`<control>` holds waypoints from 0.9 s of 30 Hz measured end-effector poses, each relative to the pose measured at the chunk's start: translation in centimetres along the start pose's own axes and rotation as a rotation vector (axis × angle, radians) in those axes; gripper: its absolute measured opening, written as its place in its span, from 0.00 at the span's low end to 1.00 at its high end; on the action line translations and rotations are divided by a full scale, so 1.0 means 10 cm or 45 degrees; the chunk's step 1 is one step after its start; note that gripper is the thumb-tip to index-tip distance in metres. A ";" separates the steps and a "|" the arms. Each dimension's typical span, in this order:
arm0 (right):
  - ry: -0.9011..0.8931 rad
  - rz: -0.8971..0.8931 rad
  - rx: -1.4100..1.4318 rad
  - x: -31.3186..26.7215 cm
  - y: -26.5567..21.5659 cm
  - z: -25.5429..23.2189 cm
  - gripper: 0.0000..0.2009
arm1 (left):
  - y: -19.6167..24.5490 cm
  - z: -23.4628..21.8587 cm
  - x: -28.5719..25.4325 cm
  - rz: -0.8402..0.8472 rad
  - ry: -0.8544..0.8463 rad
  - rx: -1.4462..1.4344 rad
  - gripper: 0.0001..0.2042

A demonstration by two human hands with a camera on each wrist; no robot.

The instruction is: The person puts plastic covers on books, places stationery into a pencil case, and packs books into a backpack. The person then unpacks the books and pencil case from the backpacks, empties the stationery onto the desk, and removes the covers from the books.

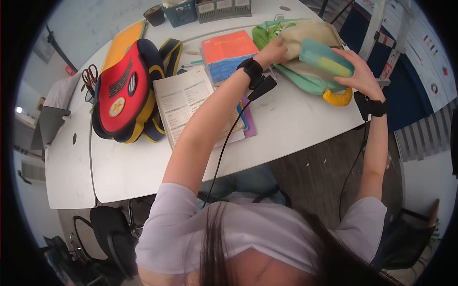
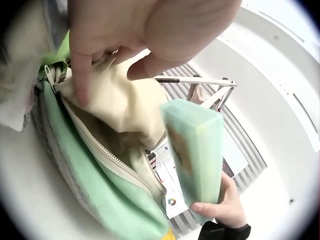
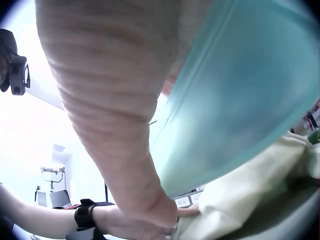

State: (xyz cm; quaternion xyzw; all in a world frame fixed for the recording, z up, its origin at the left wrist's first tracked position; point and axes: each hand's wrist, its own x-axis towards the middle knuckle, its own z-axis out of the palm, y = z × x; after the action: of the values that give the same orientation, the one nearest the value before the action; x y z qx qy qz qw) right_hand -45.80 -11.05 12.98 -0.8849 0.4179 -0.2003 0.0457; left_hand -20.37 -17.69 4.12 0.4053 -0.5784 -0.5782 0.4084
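A mint-green and cream bag [image 1: 298, 78] lies at the table's right side, its zipped mouth open in the left wrist view, with cream lining [image 2: 125, 100] showing. My left hand [image 1: 273, 52] holds the cream fabric at the opening, one finger [image 2: 81, 82] pointing down along it. My right hand [image 1: 363, 78] grips a translucent teal box [image 1: 320, 56] by its outer end, tilted above the bag. In the left wrist view the box [image 2: 197, 150] stands right of the opening, apart from the left hand. The box [image 3: 240, 95] fills much of the right wrist view.
An open book [image 1: 183, 97] and an orange-and-blue book [image 1: 229, 52] lie left of the bag. Farther left are a red backpack [image 1: 119, 95] and scissors [image 1: 89, 76]. Baskets [image 1: 181, 13] stand at the back. A ladder [image 1: 377, 43] rises beyond the table's right edge.
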 end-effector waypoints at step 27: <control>-0.006 1.181 0.496 0.67 1.63 0.82 0.29 | 0.04 -1.32 -1.46 -0.007 0.338 -0.290 0.24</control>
State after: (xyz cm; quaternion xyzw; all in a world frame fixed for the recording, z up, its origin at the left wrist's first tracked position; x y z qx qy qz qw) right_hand -50.57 -27.40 3.54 -0.5814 0.7220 -0.2312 0.2954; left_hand -3.05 -8.42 4.43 0.4308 -0.4491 -0.5825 0.5229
